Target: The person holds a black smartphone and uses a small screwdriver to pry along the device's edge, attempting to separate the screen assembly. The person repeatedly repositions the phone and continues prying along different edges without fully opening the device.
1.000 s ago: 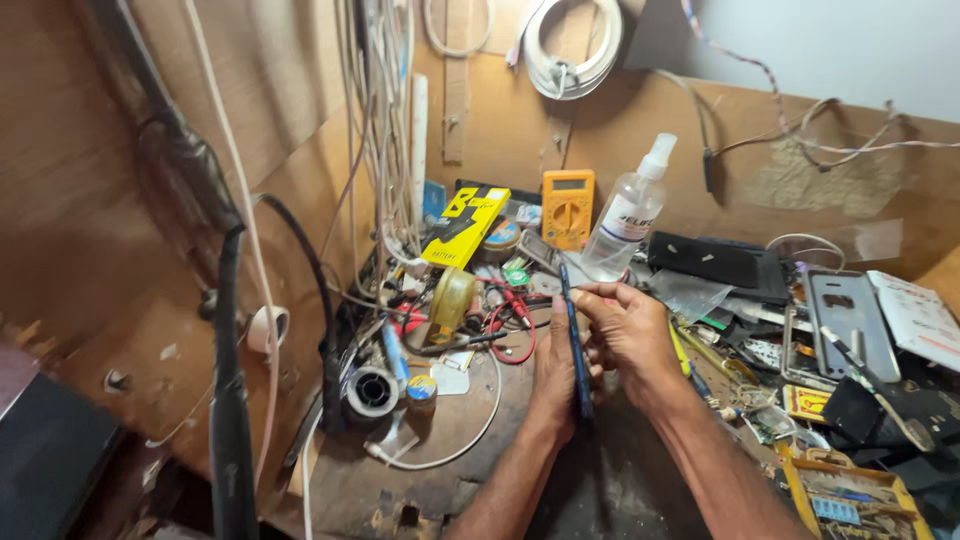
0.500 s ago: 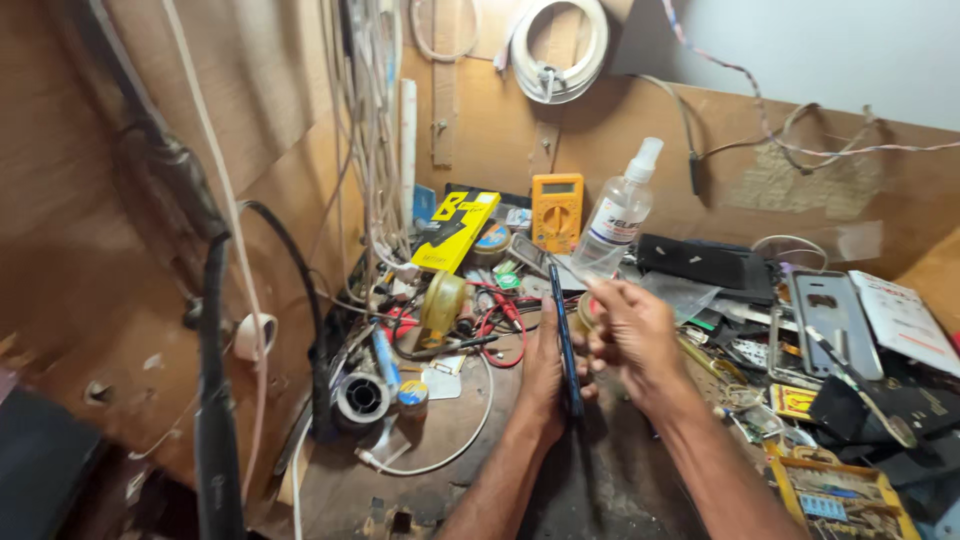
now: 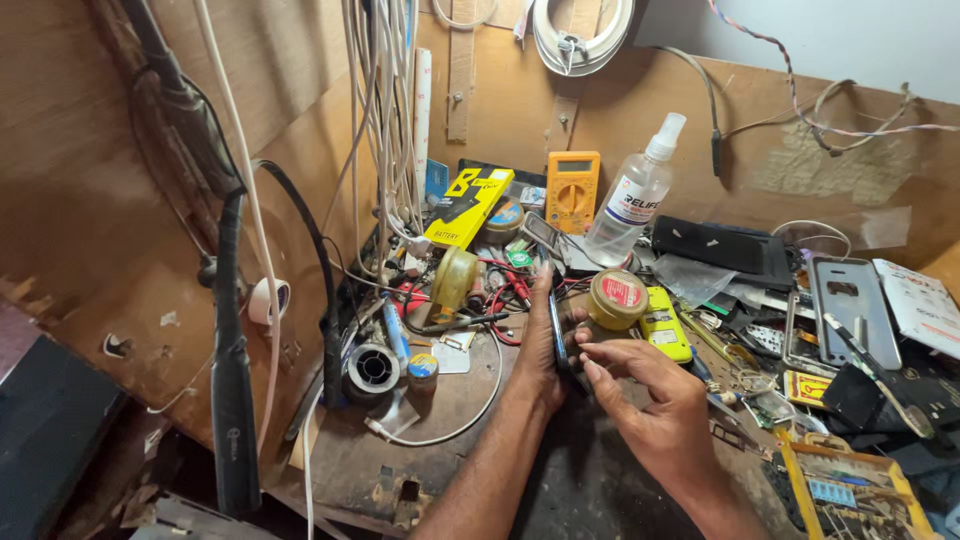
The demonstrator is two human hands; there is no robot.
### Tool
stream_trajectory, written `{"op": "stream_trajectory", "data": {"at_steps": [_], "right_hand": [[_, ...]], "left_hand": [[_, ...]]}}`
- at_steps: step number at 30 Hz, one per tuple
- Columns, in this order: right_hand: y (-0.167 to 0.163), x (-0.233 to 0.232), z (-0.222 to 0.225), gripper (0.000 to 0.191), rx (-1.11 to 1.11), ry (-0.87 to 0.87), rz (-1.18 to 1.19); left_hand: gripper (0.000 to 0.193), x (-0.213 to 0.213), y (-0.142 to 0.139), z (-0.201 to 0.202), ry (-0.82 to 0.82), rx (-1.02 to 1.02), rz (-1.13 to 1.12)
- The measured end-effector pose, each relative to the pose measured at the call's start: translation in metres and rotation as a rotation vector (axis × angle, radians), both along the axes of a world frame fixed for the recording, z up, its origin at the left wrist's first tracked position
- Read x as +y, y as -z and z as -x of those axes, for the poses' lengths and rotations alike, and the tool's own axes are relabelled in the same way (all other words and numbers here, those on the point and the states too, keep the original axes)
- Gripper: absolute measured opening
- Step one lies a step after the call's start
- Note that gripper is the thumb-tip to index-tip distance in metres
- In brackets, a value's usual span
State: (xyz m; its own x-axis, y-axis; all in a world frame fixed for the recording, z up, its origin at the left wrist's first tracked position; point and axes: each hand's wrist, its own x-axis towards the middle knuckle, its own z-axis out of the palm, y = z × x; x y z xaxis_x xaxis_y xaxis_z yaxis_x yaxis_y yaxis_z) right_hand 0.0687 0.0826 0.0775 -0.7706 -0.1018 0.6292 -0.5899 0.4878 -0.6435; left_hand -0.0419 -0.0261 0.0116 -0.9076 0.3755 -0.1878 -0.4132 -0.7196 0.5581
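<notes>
My left hand [image 3: 538, 345] holds a thin dark phone [image 3: 557, 328] on edge, upright above the workbench, fingers wrapped behind it. My right hand [image 3: 650, 405] is just to its right, with thumb and forefinger pinched near the phone's lower edge; whether they hold something small I cannot tell. A round yellow tin with a red label [image 3: 617, 298] sits just beyond the right hand's fingertips.
Behind stand a clear spray bottle [image 3: 634, 195], an orange multimeter [image 3: 572, 190] and a yellow box [image 3: 467, 205]. A solder spool [image 3: 371, 368], wires and a tape roll [image 3: 452, 280] crowd the left. Phone parts and a case [image 3: 851, 305] litter the right. Cables hang along the wooden wall.
The view has shifted slightly. My right hand has dropped from the phone's upper edge to lower beside it, uncovering the round tin. The left hand keeps its hold on the phone.
</notes>
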Motion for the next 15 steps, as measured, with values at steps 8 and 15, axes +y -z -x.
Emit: {"op": "stream_trajectory", "data": {"at_steps": [8,15], "right_hand": [[-0.002,-0.008,0.013,0.021,0.175,0.012,-0.157],[0.001,-0.007,0.014,0.025,0.236,-0.02,-0.205]], "left_hand": [[0.068,-0.001,0.004,0.007,-0.019,-0.12,-0.122],[0.071,-0.002,0.001,0.01,-0.058,-0.136,-0.027]]}}
